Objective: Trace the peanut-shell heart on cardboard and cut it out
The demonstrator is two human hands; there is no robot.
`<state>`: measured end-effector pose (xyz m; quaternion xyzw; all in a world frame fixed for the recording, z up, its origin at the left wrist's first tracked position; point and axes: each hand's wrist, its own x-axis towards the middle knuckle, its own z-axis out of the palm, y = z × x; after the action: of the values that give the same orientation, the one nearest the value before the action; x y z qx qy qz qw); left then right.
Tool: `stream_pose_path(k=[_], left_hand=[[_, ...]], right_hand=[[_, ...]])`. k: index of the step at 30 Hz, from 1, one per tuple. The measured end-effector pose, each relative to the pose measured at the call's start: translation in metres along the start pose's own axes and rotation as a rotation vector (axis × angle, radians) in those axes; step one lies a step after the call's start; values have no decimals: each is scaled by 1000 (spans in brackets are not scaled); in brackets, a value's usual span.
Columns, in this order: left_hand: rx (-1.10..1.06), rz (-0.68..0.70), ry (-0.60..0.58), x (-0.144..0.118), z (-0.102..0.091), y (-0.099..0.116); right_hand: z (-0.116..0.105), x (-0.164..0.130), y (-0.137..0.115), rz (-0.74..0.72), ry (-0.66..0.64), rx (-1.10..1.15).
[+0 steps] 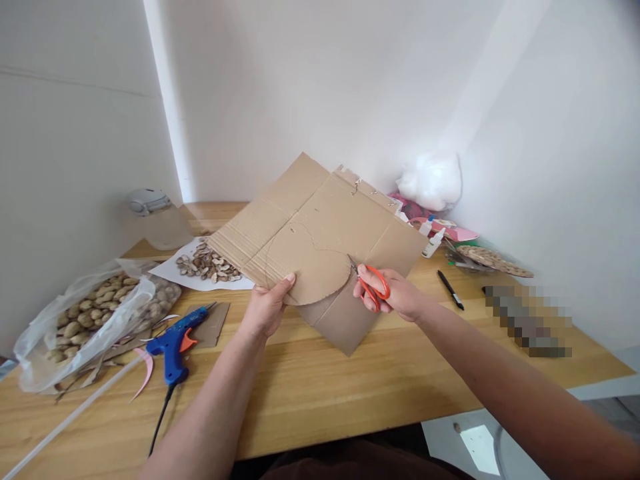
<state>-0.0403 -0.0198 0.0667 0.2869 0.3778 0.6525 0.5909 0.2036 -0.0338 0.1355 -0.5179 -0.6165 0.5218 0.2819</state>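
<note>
- My left grip (267, 308) pinches the near edge of the cardboard sheet (320, 233), thumb on top and fingers underneath, so the sheet stays lifted clear of the bench (320, 380) and tilted towards me.
- My right grip (395, 293) is closed through the orange handles of the scissors (371, 287). The blades sit in the sheet's right side, at the end of a curved pencilled line, which I judge is why I hold the sheet flat-on to my eyes.
- One sheet, one pair of scissors, two hands at work.
- To my left on the bench lies one blue glue gun (175, 343), its cord trailing towards me, within easy reach but out of the way.
- One clear plastic bag of peanuts (85, 320) sits at the far left. One white paper sheet with a heap of shells (207, 265) lies behind the cardboard.
- To the right I count two small white glue bottles (433, 241) and one black pen (451, 290), well apart from my hands.
- One white fluffy wad (431, 180) rests in the corner.
</note>
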Motion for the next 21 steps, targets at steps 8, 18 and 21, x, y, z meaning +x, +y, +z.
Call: stream_pose_path(k=[8,18,21], left_hand=[[14,-26,0,0,-1,2],[19,-10,-22,0,0,2],[27,4,-38,0,0,2]], right_hand=[[1,-4,2,5,-22,10],[2,-4,3,69,-25,25],[4,-6,2,79,3,15]])
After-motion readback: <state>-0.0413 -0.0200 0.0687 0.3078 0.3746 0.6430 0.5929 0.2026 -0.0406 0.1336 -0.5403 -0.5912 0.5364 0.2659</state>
